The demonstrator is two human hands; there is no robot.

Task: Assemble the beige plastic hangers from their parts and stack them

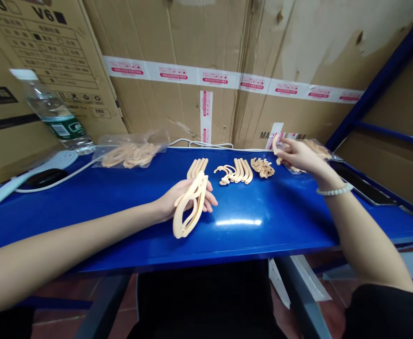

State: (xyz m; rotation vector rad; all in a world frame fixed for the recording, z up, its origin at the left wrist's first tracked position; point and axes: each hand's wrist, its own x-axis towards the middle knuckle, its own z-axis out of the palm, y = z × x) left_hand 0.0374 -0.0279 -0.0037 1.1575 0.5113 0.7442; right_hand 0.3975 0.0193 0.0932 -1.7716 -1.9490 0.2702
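My left hand [206, 195] is closed round a folded beige plastic hanger [187, 214], held above the front of the blue table [256, 240]. Just behind it lies a row of beige curved strips [196, 167]. Farther right come a second row of curved strips [242, 170], some hook-shaped pieces [225, 173] and a small heap of beige pieces [262, 167]. At the back right my right hand [298, 153] pinches a small curved beige piece [274, 144], over a clear bag of beige parts [317, 148].
Another clear bag of beige parts [132, 154] lies at the back left. Beside it are a water bottle [56, 115], a pale blue brush-like tool [33, 174], a black oval object [47, 178] and a white cable [79, 169]. A dark flat device [363, 183] lies right. Cardboard [178, 113] backs the table.
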